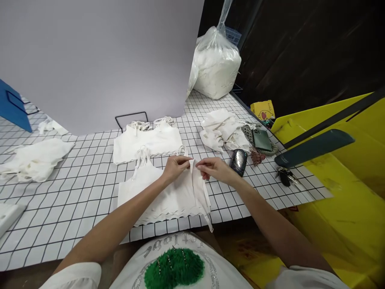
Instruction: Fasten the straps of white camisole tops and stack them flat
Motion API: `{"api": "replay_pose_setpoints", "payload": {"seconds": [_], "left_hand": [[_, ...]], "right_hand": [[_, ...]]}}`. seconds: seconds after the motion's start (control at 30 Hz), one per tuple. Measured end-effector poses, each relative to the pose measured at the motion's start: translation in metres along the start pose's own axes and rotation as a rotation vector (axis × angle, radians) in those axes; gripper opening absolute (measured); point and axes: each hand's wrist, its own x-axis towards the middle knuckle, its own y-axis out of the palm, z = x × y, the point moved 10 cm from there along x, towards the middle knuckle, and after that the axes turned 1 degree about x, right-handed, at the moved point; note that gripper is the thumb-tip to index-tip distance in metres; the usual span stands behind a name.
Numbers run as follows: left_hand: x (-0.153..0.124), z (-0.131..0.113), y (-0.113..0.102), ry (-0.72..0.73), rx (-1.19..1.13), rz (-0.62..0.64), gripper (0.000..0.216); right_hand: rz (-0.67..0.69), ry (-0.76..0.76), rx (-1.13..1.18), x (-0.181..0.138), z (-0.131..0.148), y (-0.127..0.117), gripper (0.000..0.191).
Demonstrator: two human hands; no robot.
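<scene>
A white camisole top (162, 200) with thin straps and a wavy hem lies flat in front of me on the table. My left hand (177, 166) is closed, its thumb and forefinger pinching the upper right edge of this top. Just across from it, my right hand (215, 168) has its fingers pinched together at the same side edge, the fingertips on the fabric. A narrow fold of cloth stands up between the two hands. Behind it, a pile of similar white tops (147, 142) lies with straps bunched along its upper edge.
Crumpled white garments (222, 130) lie to the right and more white cloth (36, 158) to the left. A black ribbed object (238, 161), a green phone-like object (262, 140) and keys (287, 176) sit at right. A grey panel (99, 60) stands behind; a stuffed plastic bag (217, 66) is beyond.
</scene>
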Motion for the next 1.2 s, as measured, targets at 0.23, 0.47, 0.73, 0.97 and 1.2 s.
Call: {"api": "replay_pose_setpoints", "payload": {"seconds": [0.23, 0.47, 0.73, 0.97, 1.2], "left_hand": [[-0.002, 0.000, 0.001, -0.029, -0.053, 0.012, 0.015], [0.004, 0.025, -0.004, -0.218, -0.189, -0.043, 0.021], [-0.048, 0.005, -0.006, -0.347, -0.484, 0.080, 0.038], [-0.078, 0.005, 0.007, -0.416, -0.513, 0.220, 0.040], [-0.085, 0.009, -0.007, -0.412, -0.403, 0.113, 0.034]], "right_hand": [[0.278, 0.221, 0.365, -0.009, -0.027, 0.063, 0.034], [0.640, 0.205, 0.243, -0.055, -0.003, 0.094, 0.025], [0.245, 0.146, 0.426, 0.008, 0.013, 0.045, 0.042], [0.188, 0.119, 0.439, 0.032, 0.012, 0.034, 0.041], [0.078, 0.119, 0.045, 0.028, 0.004, 0.011, 0.043]]}}
